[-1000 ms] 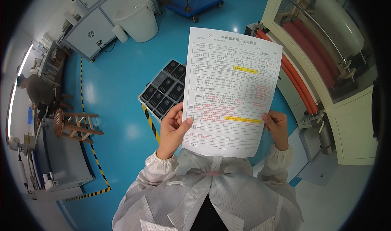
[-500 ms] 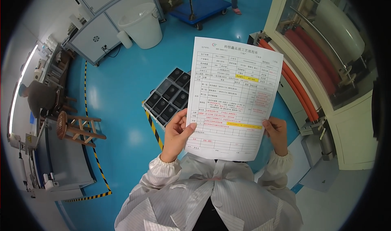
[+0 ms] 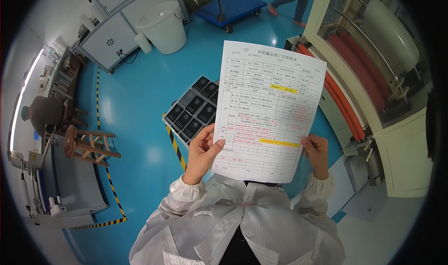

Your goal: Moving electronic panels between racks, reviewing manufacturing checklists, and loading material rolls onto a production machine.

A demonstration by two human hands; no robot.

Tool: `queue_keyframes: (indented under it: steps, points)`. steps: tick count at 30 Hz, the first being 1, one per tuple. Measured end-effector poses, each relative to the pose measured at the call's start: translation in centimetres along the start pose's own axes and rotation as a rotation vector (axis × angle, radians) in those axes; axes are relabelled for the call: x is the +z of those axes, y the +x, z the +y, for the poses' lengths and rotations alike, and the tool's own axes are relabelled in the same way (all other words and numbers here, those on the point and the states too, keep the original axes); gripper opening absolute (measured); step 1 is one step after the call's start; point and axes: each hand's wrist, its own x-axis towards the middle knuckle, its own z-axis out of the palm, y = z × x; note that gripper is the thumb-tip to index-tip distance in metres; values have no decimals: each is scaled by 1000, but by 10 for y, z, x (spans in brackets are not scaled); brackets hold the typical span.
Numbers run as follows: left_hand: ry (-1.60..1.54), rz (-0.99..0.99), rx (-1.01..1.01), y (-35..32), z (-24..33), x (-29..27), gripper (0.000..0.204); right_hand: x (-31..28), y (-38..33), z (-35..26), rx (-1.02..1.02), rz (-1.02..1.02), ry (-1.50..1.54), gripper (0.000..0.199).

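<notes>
A white printed form point(image 3: 261, 111) is held up in front of my chest, slightly tilted, with a ruled table, red text and yellow highlighted strips. My left hand point(image 3: 201, 152) grips its lower left edge, the thumb on the front and the fingers behind. At the lower right edge, my right hand point(image 3: 316, 154) pinches the sheet the same way. Both of my sleeves are pale, striped and gathered at the cuffs. Behind the sheet's left edge lies a block of black rectangular pieces point(image 3: 192, 106) in rows; the paper hides part of it.
A blue platform cart point(image 3: 231, 8) and a white bin point(image 3: 162, 31) stand at the back. A wooden stool point(image 3: 88, 146) is at left near a seated person point(image 3: 44, 111). On the right stands a machine with orange rollers point(image 3: 333, 87). Another person's legs point(image 3: 289, 6) show behind the cart.
The person at the back has walked to the right, away from the cart. The seated person at left has shifted slightly. My hands and the form stay nearly still.
</notes>
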Motion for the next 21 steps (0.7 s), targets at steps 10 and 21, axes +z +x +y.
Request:
queue_keyframes:
  steps: [10, 21]
  points:
    - [150, -220, -96, 1, -8, 0, 49, -4, 0, 3, 33, 18, 8, 29]
    - [127, -147, -108, -1, -7, 2, 47, -3, 1, 5, 46, 17, 28, 24]
